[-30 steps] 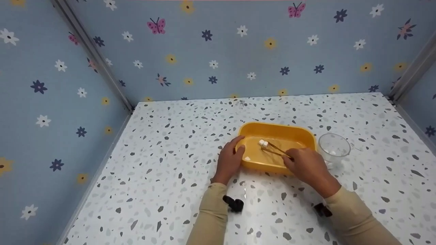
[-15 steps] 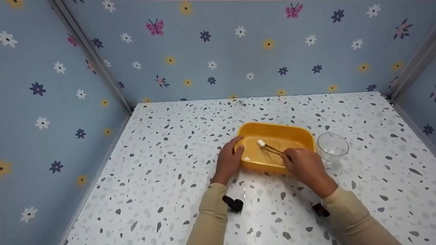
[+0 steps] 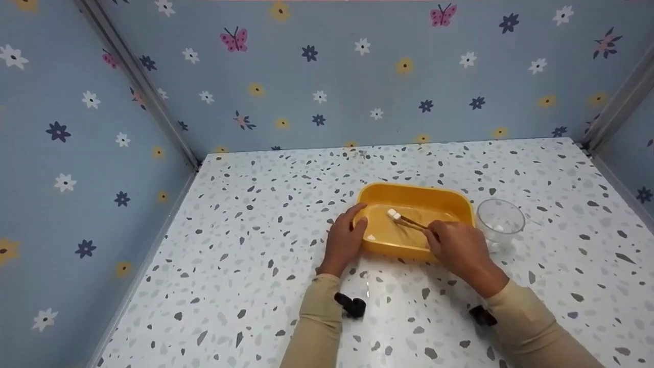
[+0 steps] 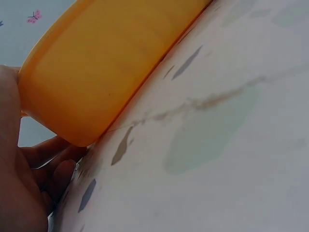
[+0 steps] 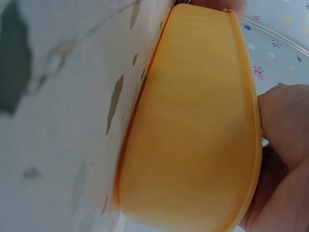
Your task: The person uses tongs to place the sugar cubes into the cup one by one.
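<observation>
My right hand (image 3: 460,250) holds brown tweezers (image 3: 416,225) over the near side of a yellow plastic tub (image 3: 393,251). The tweezers' tips are close together at two small white cubes (image 3: 394,214), which sit side by side near the middle of the tub. At the tub's left end my left hand (image 3: 345,243) grips the wall, thumb at the rim. The left wrist view shows that hand's fingers (image 4: 60,174) low by the tub's bottom corner. A small white piece (image 3: 371,237) lies inside at the near left. In the right wrist view the tub's wall hides the cubes.
A clear glass bowl (image 3: 501,217) with white pieces in it stands close to the tub's right end. The speckled white tabletop (image 3: 245,245) runs back to a blue flowered wall (image 3: 347,76), with another wall (image 3: 51,204) along the left.
The tweezers' tips were spread beside the two cubes and have come together at them. The left hand stays at the tub's left end; the tub has not moved.
</observation>
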Demonstrator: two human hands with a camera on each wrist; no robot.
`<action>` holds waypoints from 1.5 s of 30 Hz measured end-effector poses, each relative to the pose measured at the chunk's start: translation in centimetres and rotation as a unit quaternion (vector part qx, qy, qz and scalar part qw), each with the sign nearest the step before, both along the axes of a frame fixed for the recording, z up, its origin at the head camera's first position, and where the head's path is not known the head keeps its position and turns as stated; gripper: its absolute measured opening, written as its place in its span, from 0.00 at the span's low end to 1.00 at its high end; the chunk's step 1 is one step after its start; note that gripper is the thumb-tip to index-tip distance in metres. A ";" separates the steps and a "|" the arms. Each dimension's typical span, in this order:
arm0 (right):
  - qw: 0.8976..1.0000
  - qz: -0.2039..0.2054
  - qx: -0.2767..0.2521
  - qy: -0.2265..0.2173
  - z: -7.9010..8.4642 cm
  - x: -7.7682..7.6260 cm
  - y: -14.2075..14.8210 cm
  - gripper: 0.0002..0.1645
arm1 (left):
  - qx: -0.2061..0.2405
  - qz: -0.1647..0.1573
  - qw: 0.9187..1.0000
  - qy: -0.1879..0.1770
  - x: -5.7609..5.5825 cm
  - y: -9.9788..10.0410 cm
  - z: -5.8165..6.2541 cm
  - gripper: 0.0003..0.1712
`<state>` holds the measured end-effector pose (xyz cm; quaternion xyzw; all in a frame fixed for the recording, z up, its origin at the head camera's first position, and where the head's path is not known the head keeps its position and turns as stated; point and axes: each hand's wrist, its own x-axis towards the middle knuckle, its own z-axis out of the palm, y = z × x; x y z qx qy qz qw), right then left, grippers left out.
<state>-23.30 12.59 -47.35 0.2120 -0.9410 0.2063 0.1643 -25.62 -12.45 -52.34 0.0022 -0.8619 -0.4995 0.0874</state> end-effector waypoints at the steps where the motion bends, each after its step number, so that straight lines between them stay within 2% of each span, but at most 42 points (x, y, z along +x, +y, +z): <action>1: 1.000 0.000 -0.003 0.001 0.0 0.0 0.0 0.09 | 0.000 0.000 1.000 0.000 0.0 0.0 0.0 0.24; 10: 1.000 0.003 -0.011 0.004 0.3 0.1 0.3 0.09 | 0.002 -0.002 1.000 0.006 -0.2 0.1 -0.1 0.24; 23: 0.999 -0.005 -0.024 0.025 2.0 0.7 1.0 0.08 | 0.004 0.000 1.000 -0.004 0.0 0.0 -0.1 0.24; 38: 0.999 -0.017 -0.033 0.033 3.3 1.3 1.5 0.08 | -0.004 -0.004 1.000 0.008 0.1 0.1 0.1 0.25; 45: 0.997 -0.013 -0.036 0.060 3.9 1.3 1.8 0.08 | -0.004 0.002 1.000 0.000 0.0 0.1 0.0 0.24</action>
